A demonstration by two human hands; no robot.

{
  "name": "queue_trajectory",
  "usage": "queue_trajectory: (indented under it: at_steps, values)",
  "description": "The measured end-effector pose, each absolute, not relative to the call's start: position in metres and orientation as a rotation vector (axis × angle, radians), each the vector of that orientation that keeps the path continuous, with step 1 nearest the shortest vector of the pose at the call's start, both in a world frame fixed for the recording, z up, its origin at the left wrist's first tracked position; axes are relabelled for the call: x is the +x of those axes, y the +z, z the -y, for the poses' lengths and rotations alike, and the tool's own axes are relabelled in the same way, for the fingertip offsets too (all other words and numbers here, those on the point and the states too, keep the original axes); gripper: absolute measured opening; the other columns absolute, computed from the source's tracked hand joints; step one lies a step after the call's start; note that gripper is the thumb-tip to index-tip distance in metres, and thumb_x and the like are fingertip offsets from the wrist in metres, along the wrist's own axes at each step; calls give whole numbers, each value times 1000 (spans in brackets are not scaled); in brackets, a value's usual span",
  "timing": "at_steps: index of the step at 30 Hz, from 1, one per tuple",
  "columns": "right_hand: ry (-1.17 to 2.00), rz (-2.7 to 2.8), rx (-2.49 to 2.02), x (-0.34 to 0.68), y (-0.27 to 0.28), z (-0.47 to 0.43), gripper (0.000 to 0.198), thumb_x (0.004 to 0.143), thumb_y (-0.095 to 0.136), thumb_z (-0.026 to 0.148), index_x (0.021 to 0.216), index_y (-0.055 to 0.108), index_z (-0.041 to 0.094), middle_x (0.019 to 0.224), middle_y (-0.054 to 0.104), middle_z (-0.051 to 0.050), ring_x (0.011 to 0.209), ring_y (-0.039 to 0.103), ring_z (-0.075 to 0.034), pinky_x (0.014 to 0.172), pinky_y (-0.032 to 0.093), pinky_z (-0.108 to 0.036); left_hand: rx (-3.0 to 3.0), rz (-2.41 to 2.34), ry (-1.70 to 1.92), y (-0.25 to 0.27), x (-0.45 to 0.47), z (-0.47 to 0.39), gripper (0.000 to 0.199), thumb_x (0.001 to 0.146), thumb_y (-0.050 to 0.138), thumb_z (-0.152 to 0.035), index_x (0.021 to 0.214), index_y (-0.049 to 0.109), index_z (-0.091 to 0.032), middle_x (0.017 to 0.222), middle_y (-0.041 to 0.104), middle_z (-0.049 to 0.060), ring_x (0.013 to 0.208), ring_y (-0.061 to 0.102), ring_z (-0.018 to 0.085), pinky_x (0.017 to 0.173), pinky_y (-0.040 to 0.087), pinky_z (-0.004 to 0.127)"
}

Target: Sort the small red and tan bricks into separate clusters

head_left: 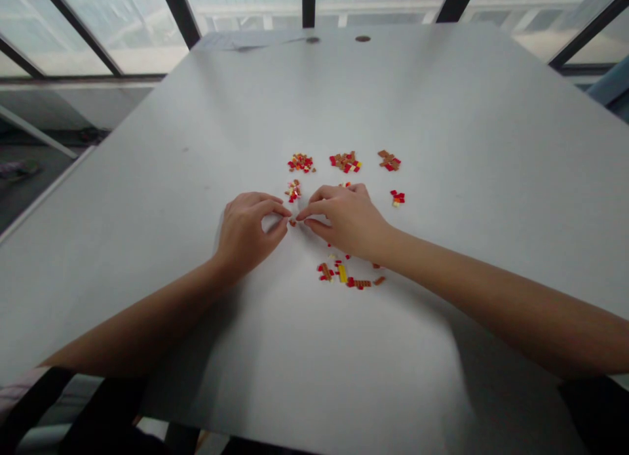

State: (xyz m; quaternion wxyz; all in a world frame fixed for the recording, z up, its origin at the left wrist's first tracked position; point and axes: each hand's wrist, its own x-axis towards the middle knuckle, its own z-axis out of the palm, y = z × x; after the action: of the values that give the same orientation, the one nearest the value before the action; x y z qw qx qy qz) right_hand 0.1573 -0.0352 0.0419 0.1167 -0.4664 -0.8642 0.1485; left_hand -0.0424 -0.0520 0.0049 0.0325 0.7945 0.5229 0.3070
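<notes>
My left hand [251, 229] and my right hand [346, 219] meet over the table, fingertips a small distance apart. Between them lies a tiny brown toy brick [293, 223]. The thumb and forefinger of my left hand are closed together beside it; anything between them is too small to make out. On my right hand the fingers are curved, with thumb and forefinger tips a little apart. Just beyond the fingertips sits a small pile of red, brown and cream bricks [293, 191]. My right hand partly hides another pile behind it [344, 185].
Farther back are three piles: small mixed bricks [301, 162], larger brown and red ones [346, 161], and flat brown pieces [390, 160]. A red and orange pile [398, 198] lies right. Loose bricks [343, 273] lie nearer me on the white table [314, 350].
</notes>
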Motion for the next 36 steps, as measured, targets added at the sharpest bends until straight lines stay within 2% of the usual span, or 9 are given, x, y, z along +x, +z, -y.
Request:
queue_trajectory:
  at_steps: [5,9,13,18,21,25,31,36]
  values:
    - [343,2510,-1309,185,46,37,18,90,64,24,101,77,29,110,73,-7,97,65,-23,90,35,-46,2452,-1583,956,5,-42,51,8,83,67,-20,85,74,-22,99,77,4,96,70,22,94,49,40]
    - [337,2602,-1203,219,43,44,20,91,61,21,101,77,26,107,73,-8,94,67,-22,84,41,-41,2462,-1567,971,1,-41,49,7,84,67,-21,83,74,-22,98,77,4,95,70,22,93,50,40]
    - [245,2650,-1099,244,37,52,23,92,57,16,98,77,25,110,71,-10,91,68,-23,82,44,-42,2529,-1516,1010,-3,-36,45,7,85,66,-21,85,73,-21,98,76,5,96,70,24,95,50,44]
    - [123,2703,-933,258,32,54,30,92,53,11,101,78,26,112,71,-11,88,69,-22,82,46,-41,2792,-1141,1011,-2,-26,48,9,89,65,-25,96,70,-22,111,73,7,112,66,25,100,49,45]
    - [88,2709,-870,262,29,54,28,90,56,10,99,78,24,111,72,-11,88,68,-22,82,46,-40,2902,-839,906,0,-21,52,18,89,67,-30,106,68,-24,119,69,9,116,64,26,101,49,45]
    - [103,2698,-840,264,23,53,26,89,58,11,98,78,25,111,72,-10,90,68,-21,83,46,-40,2967,-622,826,0,-20,54,24,89,70,-33,110,65,-24,122,68,10,117,63,25,102,50,45]
    - [120,2665,-865,264,18,51,24,92,57,14,99,77,25,107,73,-8,87,68,-21,82,45,-40,2945,-605,808,-2,-21,52,16,91,71,-30,105,66,-26,122,68,9,117,63,23,100,52,42]
    - [298,2642,-961,262,18,50,18,91,61,21,97,77,27,102,73,-6,84,68,-19,81,44,-39,2927,-589,833,-2,-20,54,9,92,70,-28,100,66,-27,120,70,6,115,65,21,101,52,40]
